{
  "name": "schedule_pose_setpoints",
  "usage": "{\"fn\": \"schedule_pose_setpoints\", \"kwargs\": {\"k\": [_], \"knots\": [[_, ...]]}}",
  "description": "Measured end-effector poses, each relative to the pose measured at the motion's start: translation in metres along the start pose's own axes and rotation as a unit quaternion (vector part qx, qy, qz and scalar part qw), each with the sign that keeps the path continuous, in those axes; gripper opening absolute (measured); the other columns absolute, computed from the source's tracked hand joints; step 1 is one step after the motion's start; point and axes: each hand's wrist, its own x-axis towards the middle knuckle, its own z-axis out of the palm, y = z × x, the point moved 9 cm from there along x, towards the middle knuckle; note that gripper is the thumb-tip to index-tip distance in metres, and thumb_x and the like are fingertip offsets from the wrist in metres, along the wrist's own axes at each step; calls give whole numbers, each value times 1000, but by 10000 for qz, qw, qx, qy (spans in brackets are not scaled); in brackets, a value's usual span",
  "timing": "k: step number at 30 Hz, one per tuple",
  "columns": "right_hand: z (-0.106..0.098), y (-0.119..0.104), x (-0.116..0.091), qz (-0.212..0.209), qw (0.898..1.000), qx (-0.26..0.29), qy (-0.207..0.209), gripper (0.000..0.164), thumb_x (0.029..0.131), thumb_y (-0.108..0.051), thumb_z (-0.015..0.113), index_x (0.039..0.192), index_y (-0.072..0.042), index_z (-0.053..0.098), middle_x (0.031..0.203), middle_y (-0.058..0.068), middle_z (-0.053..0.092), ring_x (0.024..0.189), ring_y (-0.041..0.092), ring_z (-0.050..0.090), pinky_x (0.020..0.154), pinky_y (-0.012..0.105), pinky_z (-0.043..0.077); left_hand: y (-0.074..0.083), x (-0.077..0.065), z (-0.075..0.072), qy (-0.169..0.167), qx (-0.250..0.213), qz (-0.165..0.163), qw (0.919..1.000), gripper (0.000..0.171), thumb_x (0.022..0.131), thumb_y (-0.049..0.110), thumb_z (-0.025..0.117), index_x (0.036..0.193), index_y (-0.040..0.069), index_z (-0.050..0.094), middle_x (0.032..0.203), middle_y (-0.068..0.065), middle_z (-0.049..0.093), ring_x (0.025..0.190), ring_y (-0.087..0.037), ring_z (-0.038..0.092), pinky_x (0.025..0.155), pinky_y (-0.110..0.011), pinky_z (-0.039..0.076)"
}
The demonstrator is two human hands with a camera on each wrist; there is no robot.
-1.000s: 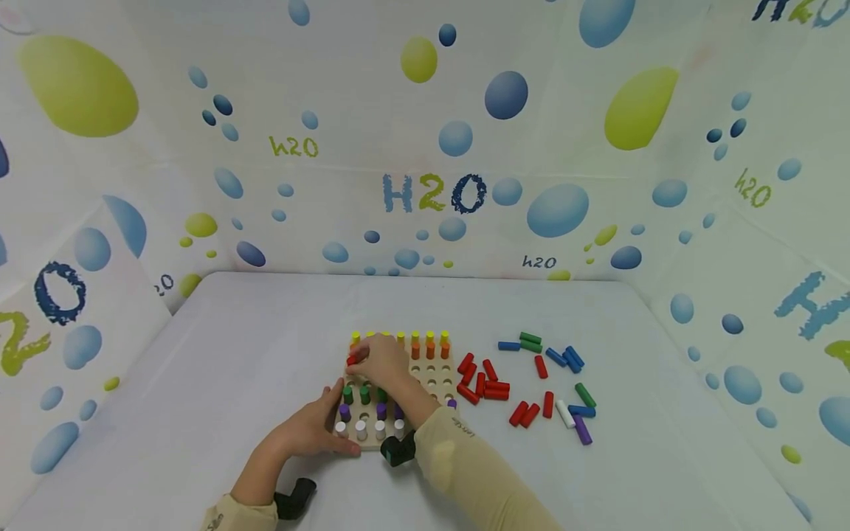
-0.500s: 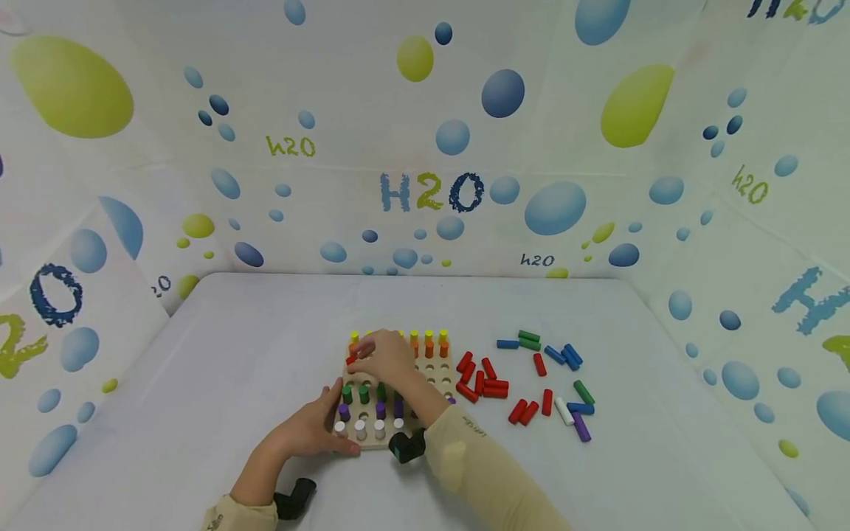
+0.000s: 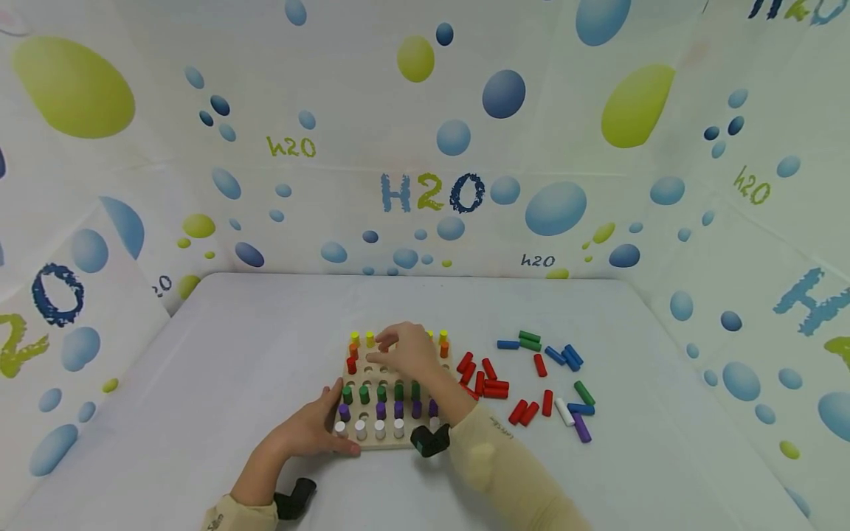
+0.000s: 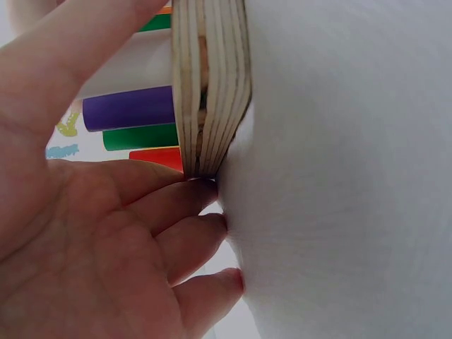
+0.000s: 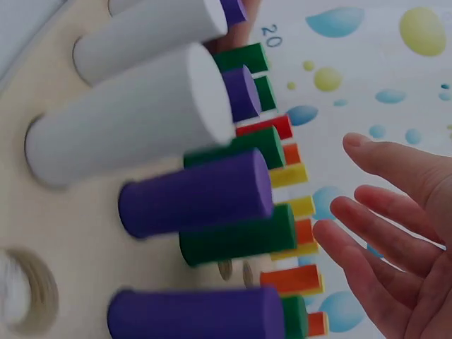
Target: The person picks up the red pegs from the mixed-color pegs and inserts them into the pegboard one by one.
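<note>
We saw the right hand (image 3: 410,352) over the far part of the board (image 3: 378,445), its fingers relaxed and parted, grasping nothing; the right wrist view showed us its thumb apart from the fingers. Its fingertips pointed toward a red peg (image 3: 351,366), which stood upright in the leftmost hole of its row, near the fingertips but apart from them. The left hand (image 3: 308,428) rested against the near left corner of the board, fingers extended along the left side and thumb at the near edge, bracing it without a clenched grip.

The board lay flat on the white counter (image 3: 232,369). From far to near we made out yellow pegs (image 3: 370,339), orange pegs (image 3: 353,351), the red one, then green pegs (image 3: 381,394), purple pegs (image 3: 398,409) and white pegs (image 3: 380,430). The right hand hid part of the far rows from us.

To the right of the board we saw loose red pegs (image 3: 496,393), with loose blue pegs (image 3: 508,344), loose green pegs (image 3: 584,393), one loose white peg (image 3: 564,412) and one loose purple peg (image 3: 581,428), all lying on their sides. Behind stood a backdrop (image 3: 345,103) with coloured dots.
</note>
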Motion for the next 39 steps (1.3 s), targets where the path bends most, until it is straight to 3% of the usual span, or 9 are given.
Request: {"fn": "schedule_pose_setpoints", "kwargs": {"k": [5,15,21,31,39], "knots": [[-15,8,-4,121,9996,254,67,32,76,-33,75,99,-13,70,86,-5,68,89,16,60,76,31,49,0,1,1,-2,36,-51,10000,120,59,40,84,144,-4,13,143,-34,17,131,-48,15,99,-63,19],[-47,18,-15,66,9980,583,245,32,77,-28,74,100,-7,69,90,3,68,78,15,62,64,24,51,1,1,2,15,50,-99,9999,120,58,40,85,144,-4,13,143,-34,16,131,-48,15,100,-63,19],[-64,30,-23,126,9975,542,424,34,77,-32,73,100,-7,69,90,3,68,79,16,62,66,25,52,1,1,2,36,62,-61,10000,120,58,40,84,144,-4,13,143,-33,17,131,-47,15,100,-62,19],[-85,60,-34,545,9943,585,702,48,71,-42,76,104,-7,67,96,4,67,87,18,63,73,29,53,1,0,2,39,5,-70,10000,121,58,39,85,144,-4,12,143,-32,16,132,-46,14,101,-62,18],[-104,97,-49,1150,9881,498,897,51,73,-42,75,108,-6,65,101,7,64,92,21,62,74,31,53,3,-1,1,57,-11,-102,9999,120,58,38,85,144,-4,13,143,-32,16,132,-47,14,100,-62,18]]}}
